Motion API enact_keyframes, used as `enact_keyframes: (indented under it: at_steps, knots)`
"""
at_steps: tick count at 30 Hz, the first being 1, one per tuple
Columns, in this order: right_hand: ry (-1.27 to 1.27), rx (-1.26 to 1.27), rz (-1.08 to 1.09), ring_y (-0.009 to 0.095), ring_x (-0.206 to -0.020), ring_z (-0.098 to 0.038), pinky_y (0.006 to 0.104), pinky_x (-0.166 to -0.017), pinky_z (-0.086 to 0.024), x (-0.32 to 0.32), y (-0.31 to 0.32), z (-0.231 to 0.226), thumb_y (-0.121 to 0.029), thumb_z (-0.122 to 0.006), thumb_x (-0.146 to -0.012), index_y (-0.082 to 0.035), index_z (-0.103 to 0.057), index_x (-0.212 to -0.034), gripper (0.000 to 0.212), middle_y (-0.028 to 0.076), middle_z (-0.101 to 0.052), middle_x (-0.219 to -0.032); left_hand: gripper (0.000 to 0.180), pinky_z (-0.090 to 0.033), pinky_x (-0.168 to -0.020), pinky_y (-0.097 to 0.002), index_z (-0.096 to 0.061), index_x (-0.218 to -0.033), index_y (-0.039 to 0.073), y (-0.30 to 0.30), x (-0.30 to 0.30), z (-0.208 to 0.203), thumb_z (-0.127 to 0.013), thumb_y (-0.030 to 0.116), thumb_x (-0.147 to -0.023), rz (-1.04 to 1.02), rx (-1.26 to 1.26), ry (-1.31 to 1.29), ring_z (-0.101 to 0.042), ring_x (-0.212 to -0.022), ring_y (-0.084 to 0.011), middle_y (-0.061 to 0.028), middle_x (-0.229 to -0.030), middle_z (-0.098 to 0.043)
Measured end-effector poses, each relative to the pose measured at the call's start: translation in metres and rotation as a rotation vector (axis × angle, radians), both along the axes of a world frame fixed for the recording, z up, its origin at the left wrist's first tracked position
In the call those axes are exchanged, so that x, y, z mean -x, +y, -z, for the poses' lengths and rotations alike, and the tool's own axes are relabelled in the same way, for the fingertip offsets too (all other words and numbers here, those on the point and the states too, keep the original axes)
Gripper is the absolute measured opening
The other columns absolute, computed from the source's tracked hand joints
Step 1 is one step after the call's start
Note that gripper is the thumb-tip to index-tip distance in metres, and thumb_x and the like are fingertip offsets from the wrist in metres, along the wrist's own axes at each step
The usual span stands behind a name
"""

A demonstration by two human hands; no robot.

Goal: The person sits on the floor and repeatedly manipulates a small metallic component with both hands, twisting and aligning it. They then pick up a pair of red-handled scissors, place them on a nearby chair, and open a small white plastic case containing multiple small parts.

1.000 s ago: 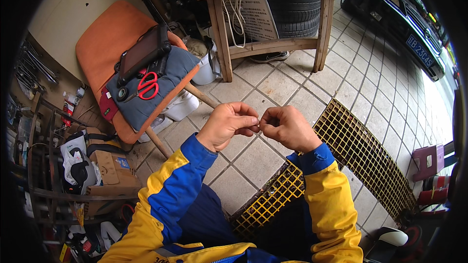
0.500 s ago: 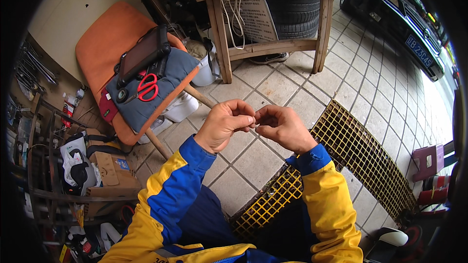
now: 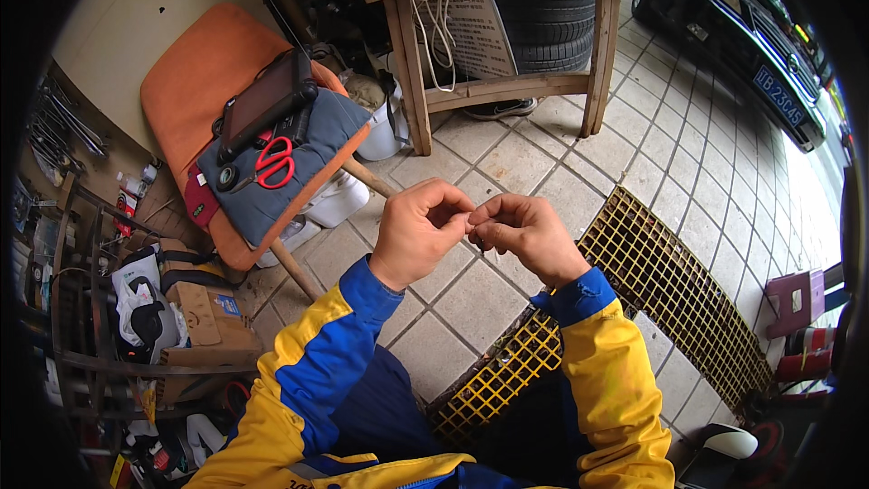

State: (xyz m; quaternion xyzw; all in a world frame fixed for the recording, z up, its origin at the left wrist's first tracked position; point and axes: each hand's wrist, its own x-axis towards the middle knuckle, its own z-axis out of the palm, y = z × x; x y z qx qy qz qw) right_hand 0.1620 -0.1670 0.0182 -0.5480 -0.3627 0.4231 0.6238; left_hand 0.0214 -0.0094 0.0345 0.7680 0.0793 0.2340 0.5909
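Observation:
Above the tiled floor, my left hand [image 3: 416,228] and my right hand [image 3: 532,234] meet fingertip to fingertip. Thumb and forefinger of each are pinched together, and what lies between them is too small to make out. Both arms wear blue and yellow sleeves. To the left stands an orange chair [image 3: 195,59] with a folded grey-blue cloth [image 3: 337,122] on its seat. On that cloth lie red-handled scissors [image 3: 274,163], a roll of black tape [image 3: 226,177] and a dark tablet-like device [image 3: 264,104], none of them touched by my hands.
A wooden frame [image 3: 507,89] with tyres [image 3: 543,27] behind it stands ahead. Yellow grating [image 3: 670,258] crosses the floor on the right. A dark car [image 3: 742,27] is parked at the far right. A metal rack [image 3: 109,362] with a cardboard box [image 3: 195,312] is at left.
My left hand has shifted slightly and its wrist has turned, with the fingers more arched. The right fingers have curled in a little more. Everything else stays put.

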Motion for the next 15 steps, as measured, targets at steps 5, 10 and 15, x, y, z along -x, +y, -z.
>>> enact_keyframes:
  at_steps: [5,10,15]
  knots:
    - [0.197,0.026,-0.007,0.010,-0.077,-0.066,0.0225,-0.067,-0.051,0.0000,0.0005,0.0012,-0.010,-0.060,-0.106,0.001,-0.070,-0.110,0.016,0.006,-0.075,-0.092,0.015,-0.063,-0.074,-0.0277,-0.070,-0.100,-0.003,-0.0009,0.0012,-0.0033,-0.067,-0.013,-0.090,0.022,-0.220,-0.098,-0.076,-0.083,-0.0153,-0.0079,-0.097,-0.070]
    - [0.343,0.042,-0.044,0.010,-0.073,-0.066,0.0213,-0.062,-0.049,-0.0035,-0.0010,0.0017,-0.013,-0.054,-0.109,-0.001,-0.068,-0.113,0.019,0.007,-0.075,-0.090,0.017,-0.063,-0.074,-0.0273,-0.070,-0.101,-0.004,-0.0018,0.0020,-0.0030,-0.066,-0.015,-0.090,0.054,-0.154,-0.104,-0.076,-0.083,-0.0159,-0.0085,-0.100,-0.070]
    - [0.449,0.029,-0.068,0.010,-0.070,-0.066,0.0215,-0.059,-0.048,-0.0042,-0.0021,0.0010,-0.014,-0.055,-0.109,-0.002,-0.067,-0.112,0.017,0.007,-0.076,-0.089,0.017,-0.064,-0.074,-0.0273,-0.069,-0.102,-0.002,-0.0031,0.0025,-0.0028,-0.065,-0.014,-0.092,0.093,0.039,-0.066,-0.076,-0.085,-0.0151,-0.0073,-0.101,-0.069]
